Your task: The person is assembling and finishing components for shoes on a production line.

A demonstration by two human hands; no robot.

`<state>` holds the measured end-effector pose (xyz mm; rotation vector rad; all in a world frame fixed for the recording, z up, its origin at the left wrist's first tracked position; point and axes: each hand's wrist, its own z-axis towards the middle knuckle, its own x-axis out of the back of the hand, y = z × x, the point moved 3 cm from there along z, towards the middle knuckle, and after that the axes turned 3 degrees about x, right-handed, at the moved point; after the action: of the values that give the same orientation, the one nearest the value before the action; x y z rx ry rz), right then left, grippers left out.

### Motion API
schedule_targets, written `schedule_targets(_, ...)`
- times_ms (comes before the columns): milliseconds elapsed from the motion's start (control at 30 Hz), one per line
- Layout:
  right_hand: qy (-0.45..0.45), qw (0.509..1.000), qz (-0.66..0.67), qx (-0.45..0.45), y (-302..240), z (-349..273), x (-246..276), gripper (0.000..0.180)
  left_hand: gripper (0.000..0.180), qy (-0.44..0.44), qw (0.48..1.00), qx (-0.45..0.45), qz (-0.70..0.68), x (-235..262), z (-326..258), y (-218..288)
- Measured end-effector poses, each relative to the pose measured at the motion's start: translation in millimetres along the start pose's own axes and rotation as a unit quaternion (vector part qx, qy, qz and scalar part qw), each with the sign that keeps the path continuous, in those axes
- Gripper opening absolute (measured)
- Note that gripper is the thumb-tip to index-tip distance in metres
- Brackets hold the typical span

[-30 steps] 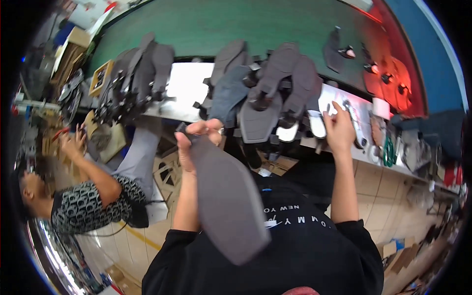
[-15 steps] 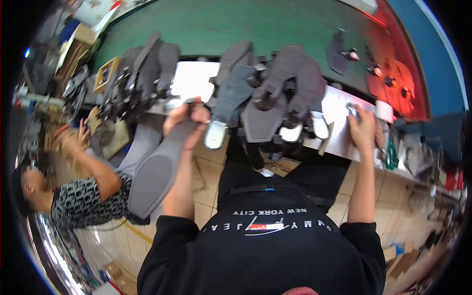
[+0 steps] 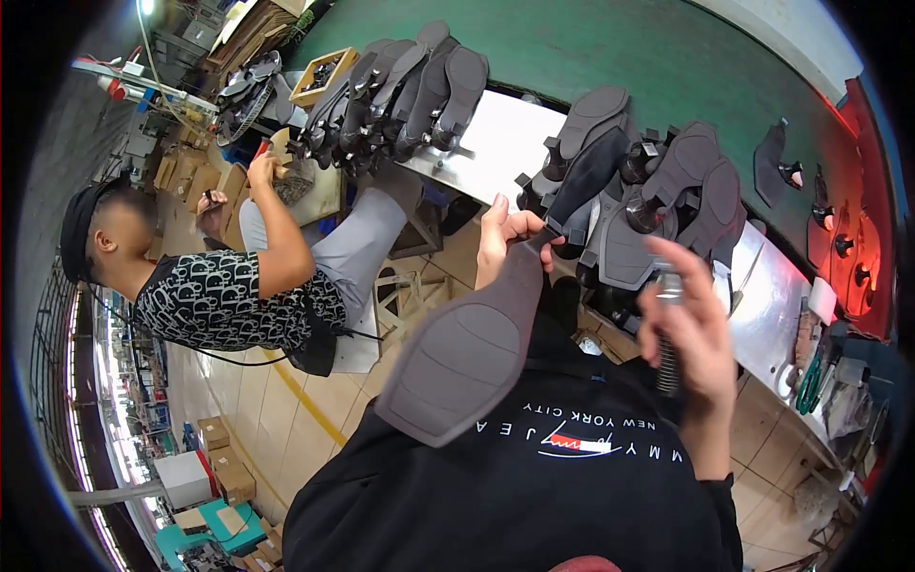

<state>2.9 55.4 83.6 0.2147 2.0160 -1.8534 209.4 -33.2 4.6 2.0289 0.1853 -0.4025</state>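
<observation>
My left hand [image 3: 503, 238] is closed round the heel end of a dark grey shoe [image 3: 462, 353]. The shoe's outsole faces up, and its square toe hangs low over my shirt. In my right hand [image 3: 703, 334], fingers curled, is a metal tool with a shiny round head and a ribbed dark shaft [image 3: 667, 367]; its exact kind I cannot make out. This hand is raised to the right of the shoe, apart from it. Just beyond both hands lies a pile of upturned grey heeled shoes [image 3: 624, 238] on the bench edge.
More upturned shoes [image 3: 448, 91] stand at the far left of the green-topped bench [image 3: 515, 43]. A wooden box [image 3: 324, 76] of small parts sits beyond them. Green-handled scissors [image 3: 810, 383] lie at the right. Orange light falls on shoes in a red booth [image 3: 863, 238]. A co-worker [image 3: 238, 296] sits at left.
My right hand has lifted off the bench with the metal tool and come in beside the shoe. The shoe in my left hand is nearer my chest. The view has swung left.
</observation>
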Motion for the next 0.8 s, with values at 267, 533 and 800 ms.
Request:
schedule_targets(267, -0.065, 0.994, -0.066, -0.065, 49, 33, -36, 0.053, 0.061, 0.043, 0.988, -0.136, 0.064, 4, -14, -1)
schedule_targets(533, -0.046, 0.996, -0.056, -0.053, 49, 36, -41, 0.051, 0.060, 0.013, 0.979, -0.175, 0.107, 5, -18, 2)
schedule_targets(800, -0.043, 0.997, -0.040, -0.049, 49, 37, -39, 0.050, 0.059, 0.021, 0.981, -0.161, 0.103, 5, -15, -1)
